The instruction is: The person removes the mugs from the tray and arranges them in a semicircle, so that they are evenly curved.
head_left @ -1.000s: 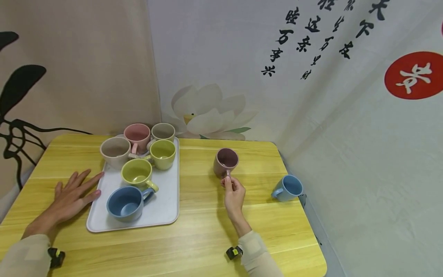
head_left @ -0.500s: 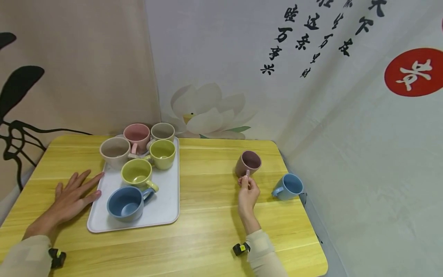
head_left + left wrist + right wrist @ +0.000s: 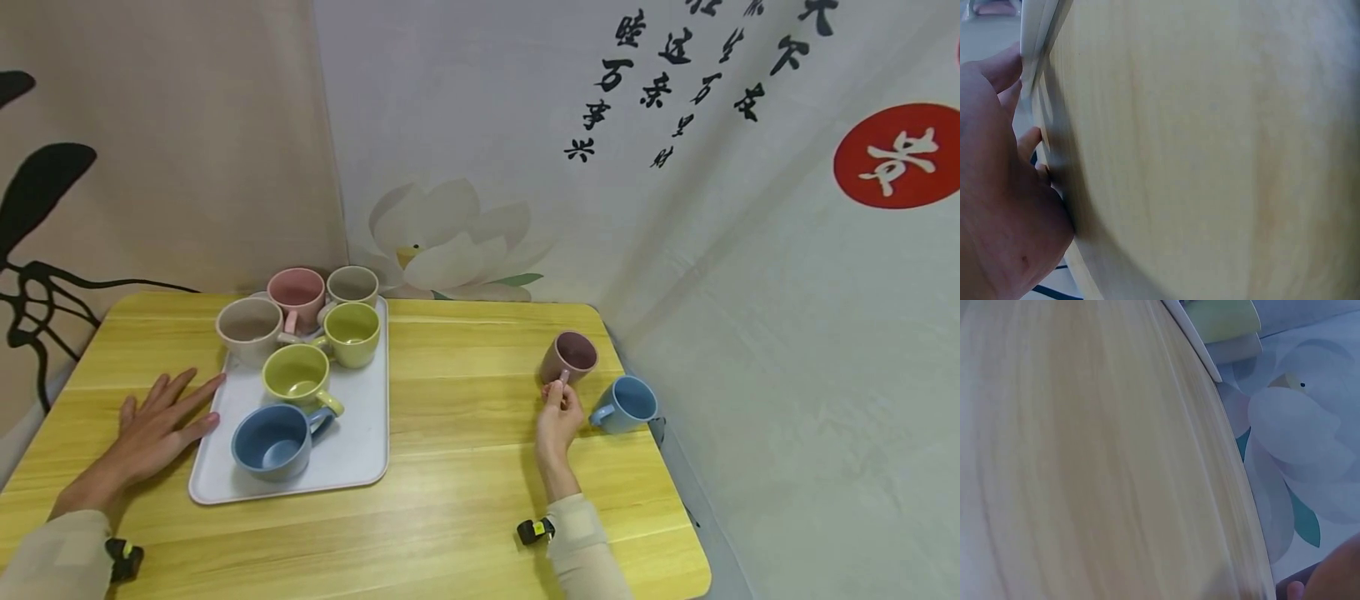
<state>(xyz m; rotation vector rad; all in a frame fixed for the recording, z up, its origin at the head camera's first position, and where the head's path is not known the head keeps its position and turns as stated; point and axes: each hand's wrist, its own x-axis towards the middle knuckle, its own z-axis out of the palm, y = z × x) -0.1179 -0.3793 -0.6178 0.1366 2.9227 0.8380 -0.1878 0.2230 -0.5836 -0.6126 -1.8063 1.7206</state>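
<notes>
In the head view my right hand (image 3: 558, 425) pinches the handle of a mauve mug (image 3: 568, 357) at the right of the table. Just right of it stands a light blue mug (image 3: 624, 405), close to the table's right edge. My left hand (image 3: 153, 429) lies with fingers spread, its fingertips touching the left rim of a white tray (image 3: 352, 450). On that tray are a blue cup (image 3: 272, 442), a yellow-green cup (image 3: 296, 373), another yellow-green cup (image 3: 352, 333), a pink cup (image 3: 297, 298), a beige cup (image 3: 250, 329) and a grey cup (image 3: 352, 286).
The wooden table (image 3: 450, 500) ends against a patterned cloth backdrop (image 3: 465, 125) at the back. A second cloth wall runs along the right side. Bare wood lies between the tray and the mauve mug.
My right hand has moved to the right with the mauve mug, bringing it close to the light blue mug. The left hand, tray and its cups have stayed put.
</notes>
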